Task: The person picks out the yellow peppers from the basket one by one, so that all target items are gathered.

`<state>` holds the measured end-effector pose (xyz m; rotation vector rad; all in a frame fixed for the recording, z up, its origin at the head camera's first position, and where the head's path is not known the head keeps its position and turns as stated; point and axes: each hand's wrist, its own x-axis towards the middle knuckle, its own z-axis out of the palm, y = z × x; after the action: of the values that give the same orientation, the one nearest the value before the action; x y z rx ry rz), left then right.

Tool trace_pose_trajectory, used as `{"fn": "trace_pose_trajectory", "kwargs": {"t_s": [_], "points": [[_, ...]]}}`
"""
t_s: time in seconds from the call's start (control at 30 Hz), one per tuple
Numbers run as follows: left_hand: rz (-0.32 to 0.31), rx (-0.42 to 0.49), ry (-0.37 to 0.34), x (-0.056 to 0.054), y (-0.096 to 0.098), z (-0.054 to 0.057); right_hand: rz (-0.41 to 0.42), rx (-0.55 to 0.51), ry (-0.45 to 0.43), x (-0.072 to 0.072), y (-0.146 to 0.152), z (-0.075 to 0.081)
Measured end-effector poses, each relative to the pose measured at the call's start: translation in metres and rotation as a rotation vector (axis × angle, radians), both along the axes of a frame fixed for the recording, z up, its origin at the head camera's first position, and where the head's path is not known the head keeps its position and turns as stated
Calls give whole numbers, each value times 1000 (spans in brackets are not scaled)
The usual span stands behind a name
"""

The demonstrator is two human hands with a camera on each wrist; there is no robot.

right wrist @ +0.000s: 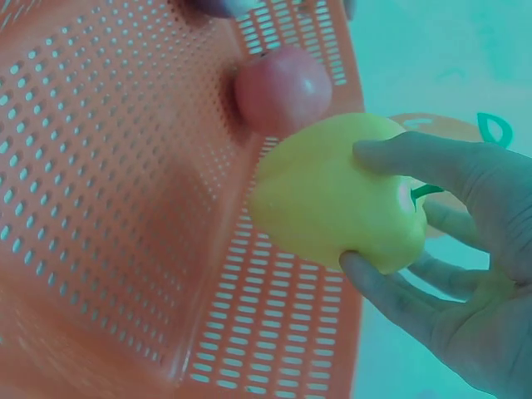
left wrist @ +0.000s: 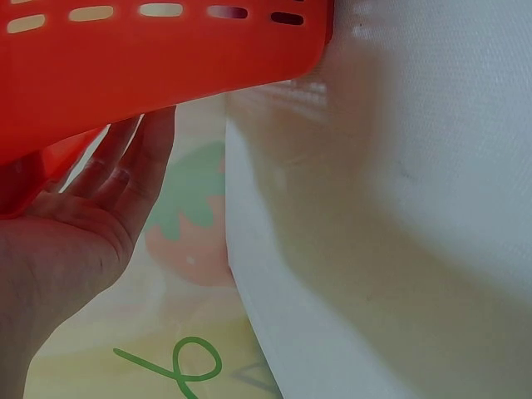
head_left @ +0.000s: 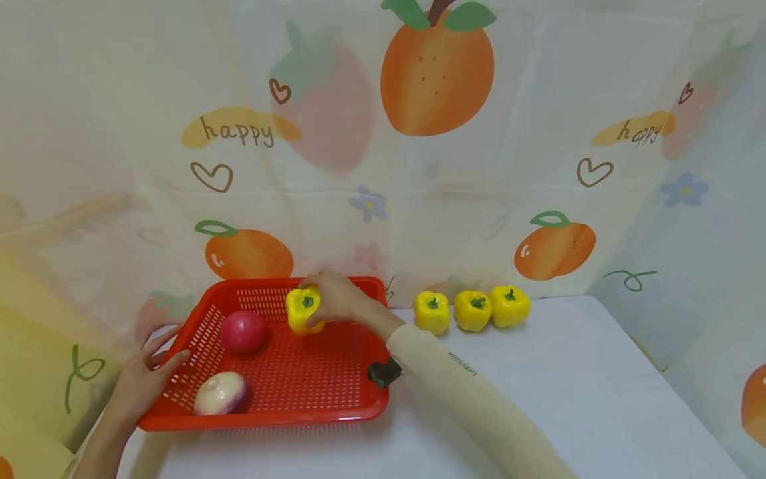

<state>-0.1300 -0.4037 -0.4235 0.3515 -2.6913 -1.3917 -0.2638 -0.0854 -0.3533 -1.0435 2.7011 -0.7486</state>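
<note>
My right hand [head_left: 335, 296] grips a yellow bell pepper [right wrist: 332, 199] with thumb and fingertips, over the back of a red plastic basket [head_left: 299, 418]. The pepper's green stem faces the palm in the right wrist view. Inside the basket lie a pinkish-red round fruit or vegetable [head_left: 243, 332] at the left and a white-and-purple, turnip-like vegetable [head_left: 221, 393] near the front left. On the basket's left rim is my left hand [head_left: 145, 376], its thumb over the edge and its fingers along the outside. Part of those fingers is hidden behind the red wall in the left wrist view.
Three more yellow bell peppers [head_left: 473, 311] stand in a row on the white table [head_left: 538, 379], right of the basket. A fruit-printed curtain [head_left: 455, 173] hangs behind the table. A small black device [head_left: 385, 372] sits at the right wrist, over the basket's right rim.
</note>
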Motion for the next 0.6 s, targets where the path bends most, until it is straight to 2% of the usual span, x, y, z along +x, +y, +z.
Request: {"fn": "trace_pose_trajectory", "kwargs": {"t_s": [0.2,0.6], "points": [[-2,-6,-14,0,-1,1,11,-7,25,-1,8,6],[18,-12,-51,-1,-2,2,-30,17,44,-1,23,11]]}}
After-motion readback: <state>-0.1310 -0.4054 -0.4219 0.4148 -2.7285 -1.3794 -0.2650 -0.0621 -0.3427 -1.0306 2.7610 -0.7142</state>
